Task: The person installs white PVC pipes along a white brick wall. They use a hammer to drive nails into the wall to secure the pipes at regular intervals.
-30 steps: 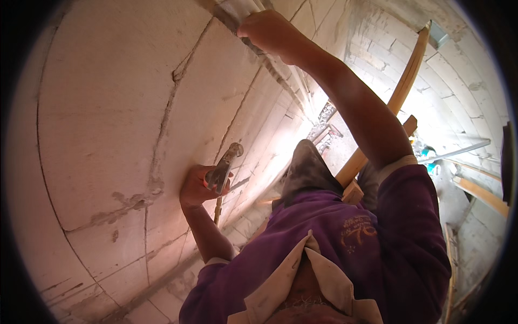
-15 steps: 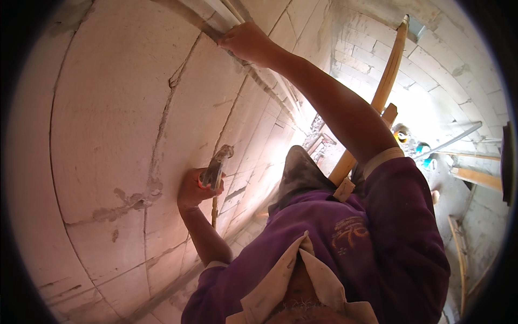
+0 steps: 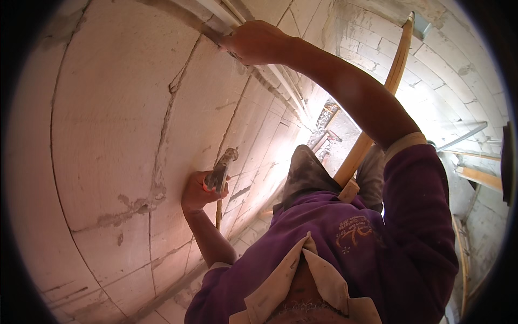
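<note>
My left hand [image 3: 198, 190] is closed round a hammer [image 3: 220, 171], close under its dark, worn metal head. The light wooden handle runs down below the fingers. The hammer is near the pale block wall, in front of a joint between blocks. Higher up, my right hand [image 3: 256, 43] reaches across to the wall with its fingers curled in at the white pipes [image 3: 218, 12], which lie in a groove. What those fingers pinch, if anything, is hidden by the hand. More of the white pipes shows past the wrist, running down to the right.
A long wooden pole [image 3: 396, 65] slants behind my right arm, with a short wood block [image 3: 349, 191] near its lower end. Rubble [image 3: 329, 132] lies on the bright floor by the wall. Boards [image 3: 477, 177] and a grey bar [image 3: 463, 136] are at the right.
My right elbow has swung outward to the right, while that hand stays at the pipes. The left hand with the hammer has shifted slightly right in the picture.
</note>
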